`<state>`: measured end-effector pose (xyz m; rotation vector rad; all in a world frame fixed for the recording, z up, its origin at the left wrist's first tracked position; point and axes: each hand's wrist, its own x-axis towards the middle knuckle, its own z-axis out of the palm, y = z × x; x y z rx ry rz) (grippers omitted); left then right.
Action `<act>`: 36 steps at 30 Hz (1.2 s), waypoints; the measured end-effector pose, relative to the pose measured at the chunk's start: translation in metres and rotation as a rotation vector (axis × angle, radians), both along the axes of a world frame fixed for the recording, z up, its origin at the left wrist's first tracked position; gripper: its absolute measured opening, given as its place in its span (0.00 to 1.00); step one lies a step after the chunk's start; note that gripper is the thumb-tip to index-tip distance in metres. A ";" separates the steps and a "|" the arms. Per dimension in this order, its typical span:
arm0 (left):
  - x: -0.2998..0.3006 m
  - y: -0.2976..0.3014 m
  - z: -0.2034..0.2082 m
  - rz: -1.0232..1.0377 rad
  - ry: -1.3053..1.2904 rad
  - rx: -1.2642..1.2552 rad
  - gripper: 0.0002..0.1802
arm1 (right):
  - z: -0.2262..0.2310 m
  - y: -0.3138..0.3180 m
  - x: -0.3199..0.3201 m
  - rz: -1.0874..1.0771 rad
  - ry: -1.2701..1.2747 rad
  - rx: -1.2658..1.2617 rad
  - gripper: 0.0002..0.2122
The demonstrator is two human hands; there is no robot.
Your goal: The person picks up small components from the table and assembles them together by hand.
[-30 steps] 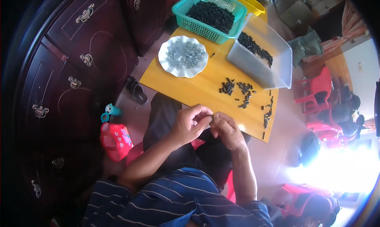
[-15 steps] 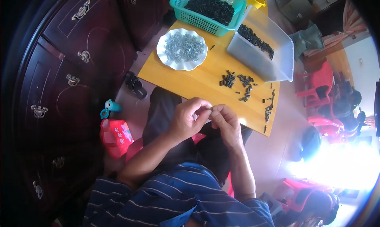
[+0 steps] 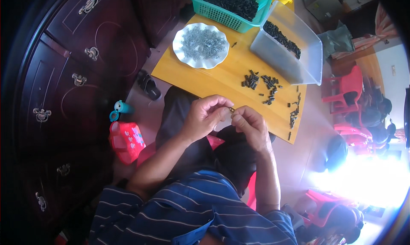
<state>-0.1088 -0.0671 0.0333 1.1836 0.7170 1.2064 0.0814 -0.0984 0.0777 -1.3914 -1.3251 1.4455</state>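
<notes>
Small dark piece (image 3: 232, 110) at the centre of the frame
Left grip (image 3: 204, 118) and right grip (image 3: 253, 126) pinch it between their fingertips, apparently from opposite sides, beside the wooden counter's (image 3: 192, 78) lower edge.

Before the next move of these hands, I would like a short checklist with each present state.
1. Small dark piece held by the right hand: ok.
2. Left hand also gripping it: cannot tell, contact is unclear.
3. White scalloped plate holding small clear pieces: ok.
4. Turquoise perforated basket holding black pieces: ok.
5. Loose black pieces away from the wooden table's edge: not ok, some lie near its right edge.
</notes>
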 end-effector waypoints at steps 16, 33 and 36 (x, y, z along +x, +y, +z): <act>-0.004 0.005 -0.001 -0.120 0.192 0.140 0.07 | 0.013 0.006 0.015 0.173 -0.377 0.200 0.06; -0.003 0.001 -0.002 -0.206 0.076 0.011 0.07 | 0.004 0.001 0.011 0.041 -0.237 0.183 0.09; 0.000 0.000 0.001 -0.264 0.013 -0.079 0.08 | 0.003 -0.001 0.008 0.001 -0.111 0.163 0.10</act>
